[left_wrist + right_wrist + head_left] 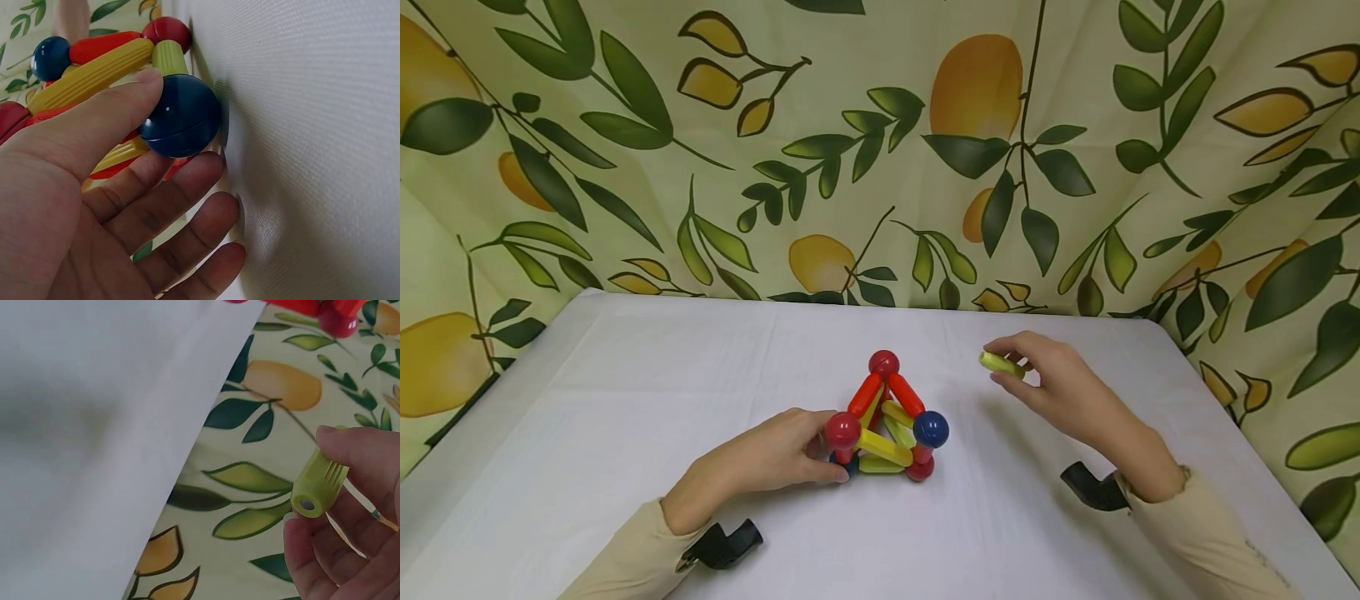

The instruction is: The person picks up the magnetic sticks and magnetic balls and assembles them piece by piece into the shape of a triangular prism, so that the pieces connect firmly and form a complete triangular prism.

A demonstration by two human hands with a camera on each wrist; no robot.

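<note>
A magnetic-rod structure stands on the table, with a red ball [883,363] at its peak and red rods [907,395] sloping down. Another red ball [843,429], a dark blue ball [931,429] and a yellow rod [883,447] form its nearer side. My left hand [767,454] steadies the structure's left side, thumb and fingers around a lower dark blue ball [184,115]. A light green rod [169,57] joins that ball. Off to the right, my right hand [1060,383] pinches a loose light green magnetic rod [317,484] above the table, its metal end showing.
White cloth covers the table [625,367]. A curtain [865,183] printed with fruit and leaves hangs along the back edge and sides. Black mounts [726,544] sit at both wrists, by the beige sleeves [632,554].
</note>
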